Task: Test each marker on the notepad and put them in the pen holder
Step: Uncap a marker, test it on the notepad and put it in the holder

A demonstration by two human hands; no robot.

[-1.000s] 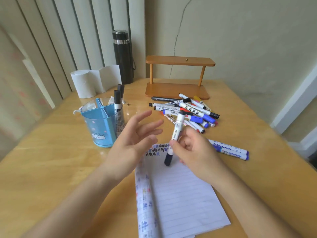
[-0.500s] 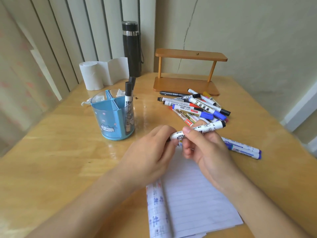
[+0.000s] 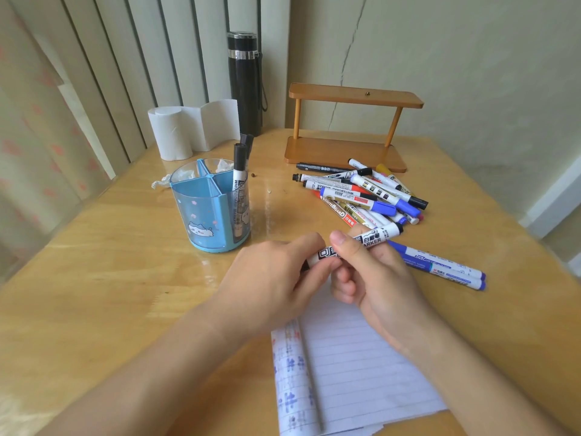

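One marker (image 3: 377, 236), "ARKER" legible, fingers (image 3: 341, 244) gripping

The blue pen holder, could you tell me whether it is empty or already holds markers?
Not empty: two black-capped markers stand upright in the right-hand compartment of the blue pen holder.
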